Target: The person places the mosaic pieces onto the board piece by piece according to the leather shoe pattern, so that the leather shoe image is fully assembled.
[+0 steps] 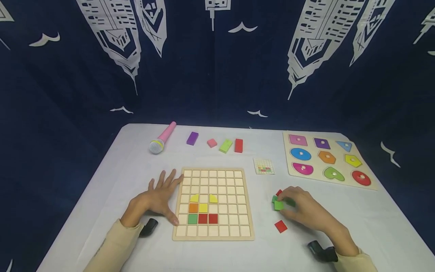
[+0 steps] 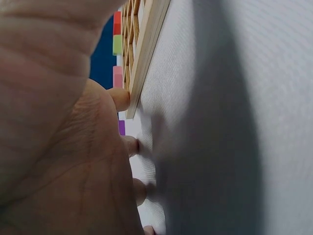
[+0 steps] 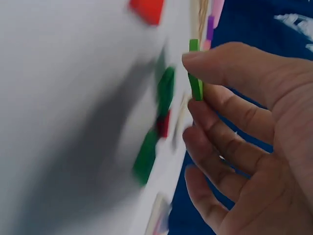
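My right hand [image 1: 302,207] pinches a light green square tile [image 3: 195,81] between thumb and fingers, lifted off the table in the right wrist view. Beneath it lie dark green tiles [image 3: 166,90] and a red tile [image 3: 164,124]; another red tile [image 1: 281,226] lies nearer the front. My left hand [image 1: 154,198] is spread, its thumb and index finger touching the left edge of the wooden grid board [image 1: 231,238]. In the board sit two yellow quarter-round tiles [image 1: 195,198], an orange tile [image 1: 193,208], a yellow square [image 1: 203,208], a green tile [image 1: 192,219] and two red tiles [image 1: 202,218].
A small pattern card [image 1: 264,166] lies right of the board. Behind the board are a pink toy microphone [image 1: 163,138] and purple [image 1: 192,138], pink [image 1: 212,142], green [image 1: 225,146] and red [image 1: 239,146] blocks. A shape puzzle board [image 1: 314,179] lies at the back right.
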`<state>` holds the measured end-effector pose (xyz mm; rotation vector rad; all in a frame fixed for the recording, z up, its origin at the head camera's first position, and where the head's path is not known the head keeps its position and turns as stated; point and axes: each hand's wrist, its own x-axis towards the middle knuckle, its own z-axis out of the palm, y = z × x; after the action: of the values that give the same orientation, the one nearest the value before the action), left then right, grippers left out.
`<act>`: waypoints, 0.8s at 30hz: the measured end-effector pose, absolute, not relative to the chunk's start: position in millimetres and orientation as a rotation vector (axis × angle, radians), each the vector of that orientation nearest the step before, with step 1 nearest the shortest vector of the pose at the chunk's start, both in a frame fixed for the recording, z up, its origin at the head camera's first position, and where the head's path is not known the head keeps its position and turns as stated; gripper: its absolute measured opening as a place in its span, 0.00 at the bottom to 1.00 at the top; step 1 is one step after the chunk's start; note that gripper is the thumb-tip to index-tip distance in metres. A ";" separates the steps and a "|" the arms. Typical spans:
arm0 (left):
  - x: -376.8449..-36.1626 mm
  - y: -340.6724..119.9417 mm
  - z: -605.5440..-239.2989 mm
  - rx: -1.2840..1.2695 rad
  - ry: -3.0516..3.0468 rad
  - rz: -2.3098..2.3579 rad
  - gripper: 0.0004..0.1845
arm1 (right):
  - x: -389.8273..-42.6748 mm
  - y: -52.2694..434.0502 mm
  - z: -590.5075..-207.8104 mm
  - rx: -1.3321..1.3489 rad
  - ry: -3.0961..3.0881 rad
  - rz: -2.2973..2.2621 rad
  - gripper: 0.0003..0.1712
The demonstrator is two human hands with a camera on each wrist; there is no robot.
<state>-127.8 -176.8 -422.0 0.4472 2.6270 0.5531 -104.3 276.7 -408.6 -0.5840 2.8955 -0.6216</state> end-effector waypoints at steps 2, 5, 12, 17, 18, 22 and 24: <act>-128.1 -177.4 -421.5 0.445 2.628 0.545 0.81 | -105.3 264.5 -406.0 -0.623 2.875 -0.633 0.15; -128.5 -178.3 -421.0 0.446 2.630 0.538 0.81 | -105.9 241.6 -405.3 -0.740 2.833 -0.639 0.14; -130.1 -178.3 -421.7 0.452 2.625 0.538 0.81 | -101.0 187.3 -404.3 -1.056 2.669 -0.677 0.08; -129.5 -177.5 -422.8 0.443 2.626 0.537 0.81 | -103.4 163.4 -406.4 -1.149 2.551 -0.693 0.06; -129.3 -177.1 -422.8 0.444 2.626 0.536 0.81 | -104.4 160.7 -407.3 -1.159 2.534 -0.700 0.06; -129.1 -176.2 -422.5 0.441 2.626 0.534 0.81 | -108.0 154.1 -410.0 -1.172 2.507 -0.725 0.07; -129.3 -176.5 -422.9 0.440 2.629 0.535 0.81 | -109.3 151.6 -410.1 -1.177 2.512 -0.729 0.07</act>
<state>-129.3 -176.5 -422.9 0.4395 2.6287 0.5349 -109.3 151.6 -410.1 -1.1767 2.5122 -0.7288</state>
